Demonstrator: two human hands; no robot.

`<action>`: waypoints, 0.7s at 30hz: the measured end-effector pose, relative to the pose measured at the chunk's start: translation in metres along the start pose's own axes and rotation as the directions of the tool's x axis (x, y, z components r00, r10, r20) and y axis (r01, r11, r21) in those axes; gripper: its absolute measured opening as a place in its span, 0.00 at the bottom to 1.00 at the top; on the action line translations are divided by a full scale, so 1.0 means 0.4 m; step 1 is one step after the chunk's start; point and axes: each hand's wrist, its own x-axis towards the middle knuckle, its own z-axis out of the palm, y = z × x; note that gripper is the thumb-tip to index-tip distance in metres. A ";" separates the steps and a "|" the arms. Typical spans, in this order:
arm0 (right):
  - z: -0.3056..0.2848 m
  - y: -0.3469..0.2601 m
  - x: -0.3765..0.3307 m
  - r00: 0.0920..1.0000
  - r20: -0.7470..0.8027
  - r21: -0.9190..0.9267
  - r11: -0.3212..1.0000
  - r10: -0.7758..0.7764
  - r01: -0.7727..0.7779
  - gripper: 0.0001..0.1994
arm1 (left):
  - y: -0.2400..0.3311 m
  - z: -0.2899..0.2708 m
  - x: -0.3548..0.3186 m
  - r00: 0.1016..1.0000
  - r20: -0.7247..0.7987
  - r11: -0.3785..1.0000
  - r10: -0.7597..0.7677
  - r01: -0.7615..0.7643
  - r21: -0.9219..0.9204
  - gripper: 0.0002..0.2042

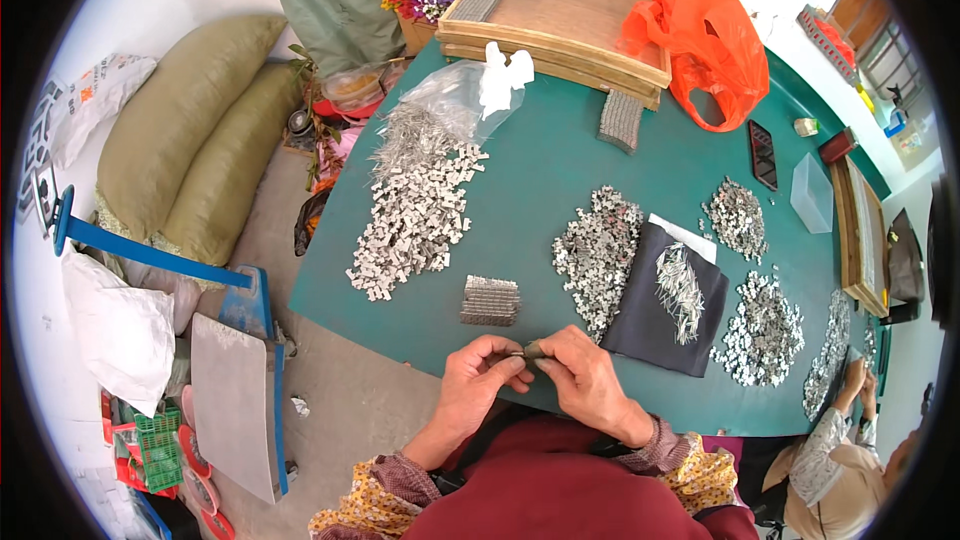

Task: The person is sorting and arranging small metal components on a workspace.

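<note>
Close to the table's near edge, my left hand [482, 372] and my right hand [585, 375] meet, fingertips almost touching. Both are closed in a pinch on a small dark metal piece [520, 353], whose exact shape is mostly hidden by the fingers. Just beyond them lies a flat block of small grey metal pieces in rows [490, 301]. To the right of that block is a heap of small metal pieces [598, 255]. A dark cloth [640, 315] beside the heap carries a bunch of thin metal pins [681, 295].
Pale metal pieces [415, 220] and loose pins [408, 135] cover the table's left. Wooden trays [590, 5] and an orange plastic bag [712, 60] stand at the back. More heaps [762, 330], a phone [763, 154] and a clear box [811, 195] lie right, near another person [835, 460].
</note>
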 end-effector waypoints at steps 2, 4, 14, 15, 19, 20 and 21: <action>-0.033 0.004 0.011 0.999 -0.043 -0.088 0.996 -0.025 0.021 0.09 | 0.007 0.001 0.000 1.000 -0.009 0.999 -0.024 0.024 -0.021 0.04; -0.082 0.015 0.014 0.980 -0.197 -0.230 0.970 0.032 -0.078 0.09 | 0.012 0.002 -0.002 0.999 -0.010 0.998 -0.048 0.048 -0.044 0.04; -0.110 0.038 -0.044 0.996 -0.036 -0.562 0.825 -0.086 0.051 0.06 | 0.016 -0.009 0.002 0.998 0.045 0.998 -0.052 0.053 -0.020 0.06; -0.102 0.038 -0.044 0.995 -0.024 -0.576 0.814 -0.100 0.068 0.07 | 0.016 -0.010 0.001 0.998 0.043 0.999 -0.049 0.049 -0.018 0.07; -0.081 0.049 -0.034 0.984 0.096 -0.657 0.733 -0.151 0.177 0.08 | 0.018 -0.011 -0.005 0.997 0.037 0.998 -0.062 0.063 -0.028 0.07; -0.081 0.044 -0.030 0.984 0.097 -0.656 0.734 -0.151 0.177 0.08 | 0.018 -0.010 -0.006 0.998 0.040 0.998 -0.057 0.058 -0.023 0.07; -0.083 0.034 -0.025 0.984 0.128 -0.641 0.746 -0.125 0.178 0.07 | 0.017 -0.010 -0.007 0.998 0.044 0.998 -0.053 0.054 -0.019 0.07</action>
